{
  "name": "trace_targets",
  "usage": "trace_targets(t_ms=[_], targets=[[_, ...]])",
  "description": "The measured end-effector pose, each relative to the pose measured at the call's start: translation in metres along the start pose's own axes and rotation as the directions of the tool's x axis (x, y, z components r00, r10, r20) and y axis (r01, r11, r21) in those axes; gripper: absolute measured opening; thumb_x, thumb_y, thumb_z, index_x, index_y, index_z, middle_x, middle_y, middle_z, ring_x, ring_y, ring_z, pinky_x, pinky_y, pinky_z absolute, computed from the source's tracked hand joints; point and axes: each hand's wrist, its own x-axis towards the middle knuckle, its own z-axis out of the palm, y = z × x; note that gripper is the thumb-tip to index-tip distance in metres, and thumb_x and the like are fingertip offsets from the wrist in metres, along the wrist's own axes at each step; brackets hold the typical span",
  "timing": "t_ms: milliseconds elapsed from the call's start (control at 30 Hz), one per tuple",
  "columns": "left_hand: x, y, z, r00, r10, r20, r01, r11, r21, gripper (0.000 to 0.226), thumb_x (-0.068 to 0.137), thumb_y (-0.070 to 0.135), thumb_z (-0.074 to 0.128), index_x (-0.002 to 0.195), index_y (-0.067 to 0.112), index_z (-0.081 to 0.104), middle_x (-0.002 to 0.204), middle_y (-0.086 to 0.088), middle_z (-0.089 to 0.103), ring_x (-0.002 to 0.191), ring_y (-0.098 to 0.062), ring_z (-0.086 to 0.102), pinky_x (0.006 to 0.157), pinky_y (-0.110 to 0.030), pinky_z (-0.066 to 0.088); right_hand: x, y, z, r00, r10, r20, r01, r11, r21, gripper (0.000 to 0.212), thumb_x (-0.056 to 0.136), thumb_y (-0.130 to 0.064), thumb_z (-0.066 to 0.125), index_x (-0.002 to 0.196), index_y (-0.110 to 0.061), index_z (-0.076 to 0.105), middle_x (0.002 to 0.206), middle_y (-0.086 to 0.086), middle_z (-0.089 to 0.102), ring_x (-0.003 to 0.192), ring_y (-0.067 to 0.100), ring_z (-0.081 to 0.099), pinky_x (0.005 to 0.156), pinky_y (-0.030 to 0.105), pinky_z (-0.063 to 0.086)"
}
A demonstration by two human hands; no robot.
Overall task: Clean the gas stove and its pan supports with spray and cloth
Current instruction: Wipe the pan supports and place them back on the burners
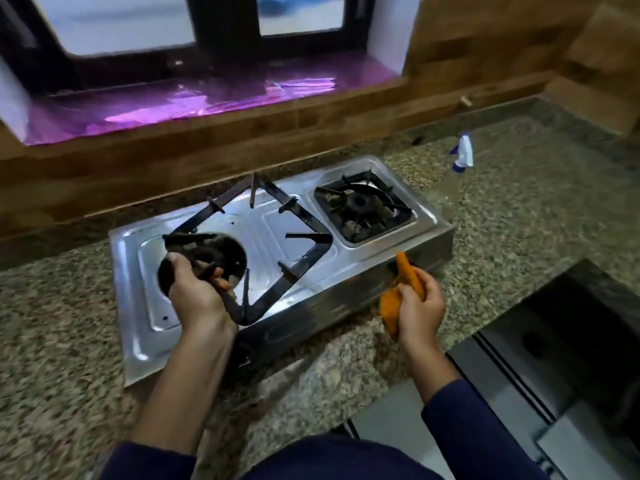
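Note:
A two-burner steel gas stove (349,271) sits on the speckled granite counter. My left hand (197,292) grips the near-left corner of a black square pan support (304,233), which is lifted and tilted over the stove's left and middle part. The left burner opening (228,254) shows as a dark round hole beside my fingers. Another pan support (363,206) sits in place around the right burner. At the stove's front right edge, my right hand (420,306) is closed on an orange cloth (407,271). A white and blue spray bottle (463,153) stands on the counter beyond the stove's right end.
A wooden backsplash (311,123) runs behind the stove, under a window sill covered in shiny purple film (194,102). The granite counter (519,216) extends right, with a dark sink or appliance edge (568,327) at the lower right.

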Motion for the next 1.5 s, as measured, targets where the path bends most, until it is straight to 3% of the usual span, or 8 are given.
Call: trace_targets(t_ms=[300, 433, 600, 767, 1133, 1300, 1400, 1500], targets=[[-0.025, -0.075, 0.076, 0.997, 0.028, 0.068, -0.037, 0.992, 0.122, 0.049, 0.1, 0.053, 0.038, 0.068, 0.016, 0.045, 0.043, 0.007, 0.052, 0.034, -0.009, 0.04, 0.036, -0.016, 0.03, 0.049, 0.07, -0.025, 0.955, 0.295, -0.034, -0.297, 0.952, -0.071, 0.031, 0.086, -0.008, 0.061, 0.11, -0.026, 0.055, 0.119, 0.009, 0.055, 0.102, 0.029, 0.059, 0.094, 0.049, 0.05], [-0.032, -0.086, 0.077, 0.996, 0.05, 0.067, -0.062, 0.98, 0.188, 0.051, 0.101, 0.053, 0.037, 0.066, 0.016, 0.045, 0.047, 0.005, 0.053, 0.037, -0.012, 0.041, 0.041, -0.022, 0.033, 0.051, 0.079, -0.022, 0.916, 0.401, 0.004, -0.388, 0.89, -0.24, 0.037, 0.078, -0.026, 0.067, 0.106, -0.044, 0.05, 0.127, 0.009, 0.051, 0.111, 0.034, 0.052, 0.098, 0.056, 0.045], [-0.029, -0.086, 0.073, 0.997, 0.063, 0.039, -0.07, 0.974, 0.214, 0.051, 0.101, 0.053, 0.037, 0.067, 0.016, 0.046, 0.052, 0.002, 0.054, 0.037, -0.011, 0.042, 0.046, -0.027, 0.032, 0.034, 0.014, -0.021, 0.994, -0.06, 0.097, 0.07, 0.992, -0.107, 0.036, 0.096, -0.024, 0.058, 0.129, -0.032, 0.047, 0.131, -0.007, 0.045, 0.117, 0.004, 0.048, 0.095, 0.025, 0.041], [-0.033, -0.078, 0.066, 0.995, 0.098, 0.016, -0.099, 0.974, 0.206, 0.052, 0.101, 0.052, 0.036, 0.067, 0.014, 0.046, 0.056, -0.003, 0.052, 0.035, -0.01, 0.041, 0.046, -0.026, 0.03, 0.041, -0.039, 0.006, 0.748, -0.35, 0.564, 0.417, 0.909, 0.011, 0.022, 0.094, -0.017, 0.063, 0.114, -0.026, 0.068, 0.12, -0.011, 0.056, 0.109, -0.001, 0.056, 0.086, 0.012, 0.049], [-0.01, 0.001, -0.009, 0.907, 0.405, -0.118, -0.372, 0.9, 0.226, 0.017, 0.103, 0.026, 0.045, 0.094, 0.017, 0.056, 0.081, -0.002, 0.063, 0.074, -0.013, 0.062, 0.076, -0.034, 0.048, 0.009, -0.067, 0.111, 0.463, -0.554, 0.692, 0.611, 0.765, 0.204, 0.025, 0.084, -0.002, 0.073, 0.093, -0.025, 0.075, 0.099, -0.014, 0.065, 0.098, -0.006, 0.062, 0.085, 0.012, 0.048], [0.002, 0.037, -0.058, 0.929, 0.347, -0.125, -0.321, 0.928, 0.191, 0.03, 0.098, 0.01, 0.054, 0.122, 0.018, 0.038, 0.093, -0.003, 0.064, 0.06, -0.009, 0.064, 0.053, -0.03, 0.053, -0.006, -0.089, 0.156, 0.301, -0.595, 0.745, 0.671, 0.687, 0.278, 0.016, 0.082, -0.001, 0.075, 0.093, -0.013, 0.079, 0.104, 0.001, 0.071, 0.101, 0.01, 0.067, 0.088, 0.028, 0.056], [0.008, 0.045, -0.09, 0.91, 0.414, -0.005, -0.35, 0.776, 0.525, 0.019, 0.097, 0.018, 0.057, 0.113, 0.025, 0.049, 0.09, -0.009, 0.065, 0.052, -0.01, 0.064, 0.045, -0.026, 0.052, -0.004, -0.102, 0.176, 0.18, -0.591, 0.786, 0.699, 0.639, 0.32, 0.015, 0.081, 0.0, 0.076, 0.093, -0.009, 0.079, 0.106, 0.005, 0.073, 0.1, 0.014, 0.069, 0.087, 0.033, 0.058], [0.011, 0.046, -0.113, 0.789, 0.579, 0.206, -0.42, 0.264, 0.868, 0.01, 0.094, 0.034, 0.06, 0.097, 0.03, 0.051, 0.069, 0.002, 0.06, 0.046, -0.011, 0.057, 0.038, -0.032, 0.049, 0.006, -0.109, 0.195, 0.087, -0.534, 0.841, 0.693, 0.639, 0.335, 0.017, 0.081, 0.001, 0.076, 0.092, -0.011, 0.079, 0.103, 0.005, 0.073, 0.099, 0.014, 0.07, 0.088, 0.038, 0.058]])
